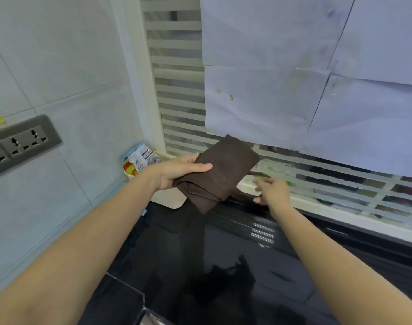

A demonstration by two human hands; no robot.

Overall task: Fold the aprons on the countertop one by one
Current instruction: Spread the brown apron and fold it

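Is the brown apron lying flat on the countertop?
No. The left hand holds the folded brown apron up above the dark countertop.

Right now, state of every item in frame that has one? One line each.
Dark brown fabric apron: folded into a compact bundle, lifted above the counter.
Left hand: grips the bundle, thumb on top.
Right hand: blurred, at the apron's loose strap; grip unclear.
Glossy black countertop: bare where visible, reflecting the scene.
Grey wall socket strip: nothing plugged in.
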